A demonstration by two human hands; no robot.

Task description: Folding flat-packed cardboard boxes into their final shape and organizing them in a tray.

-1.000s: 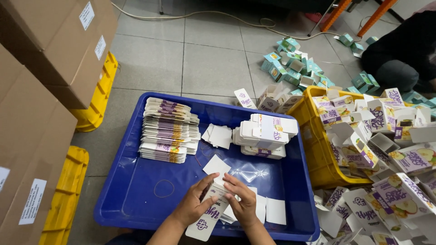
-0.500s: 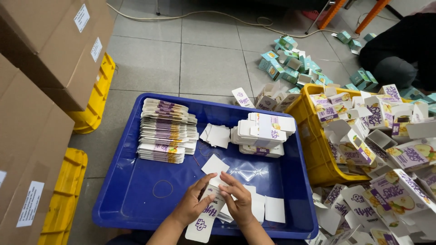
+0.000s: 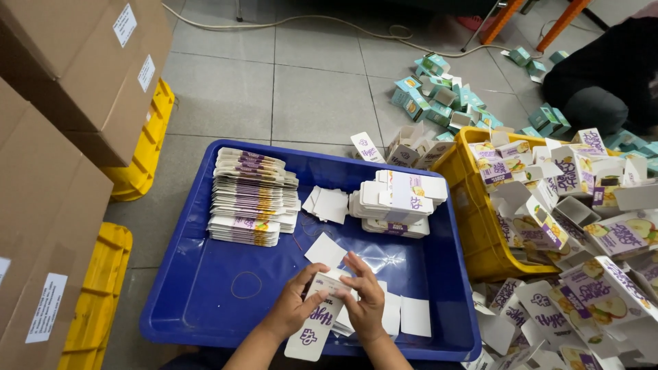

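Both my hands work one flat white and purple carton over the near edge of the blue tray. My left hand grips the carton's left side, thumb across its top. My right hand pinches its upper right edge with bent fingers. Loose white card inserts lie just beyond my hands and more inserts lie to the right of them. A tall stack of flat cartons stands at the tray's back left. A lower stack of flat cartons sits at the back right.
A yellow crate heaped with folded purple and white boxes stands right of the tray. Teal boxes are scattered on the tiled floor behind. Brown shipping cartons on yellow crates rise at the left. A person in black sits at the far right.
My hands have shifted slightly on the carton: the right fingers moved up and curled over its upper edge, and the carton tilted a little. The stacks stay put.
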